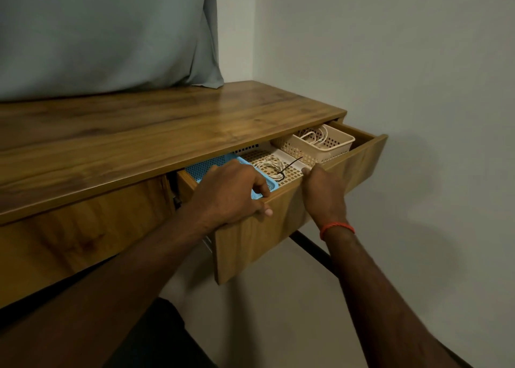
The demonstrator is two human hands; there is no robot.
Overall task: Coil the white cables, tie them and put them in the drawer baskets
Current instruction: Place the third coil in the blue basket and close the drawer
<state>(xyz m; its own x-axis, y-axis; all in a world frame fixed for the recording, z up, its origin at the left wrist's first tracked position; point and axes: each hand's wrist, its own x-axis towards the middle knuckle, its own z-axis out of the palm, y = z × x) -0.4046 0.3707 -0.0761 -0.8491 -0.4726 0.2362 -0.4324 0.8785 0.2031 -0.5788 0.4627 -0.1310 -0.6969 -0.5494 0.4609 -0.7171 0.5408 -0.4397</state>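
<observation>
We see a long wooden surface (167, 122) set into the corner of a room, with pale walls (390, 61) behind and to the right. A grey curtain (111, 33) hangs down to the surface's back edge. Under the surface's right end the drawer (278, 234) stands partly open, and a black metal bar (312, 249) runs below it.

Three baskets sit side by side in the drawer: a blue basket (206, 167), a white basket (269, 154) and a beige basket (334, 145). A coiled white cable (271, 168) bound with a black tie (291, 165) lies in the white one, and another white cable (315, 138) lies in the beige one.

Our left hand (234, 193) grips the drawer's front panel, fingers (262, 186) curled over its top edge and thumb on its face. Our right hand (323, 189), with a red thread (337, 228) at the wrist, hooks its fingers over the same edge.
</observation>
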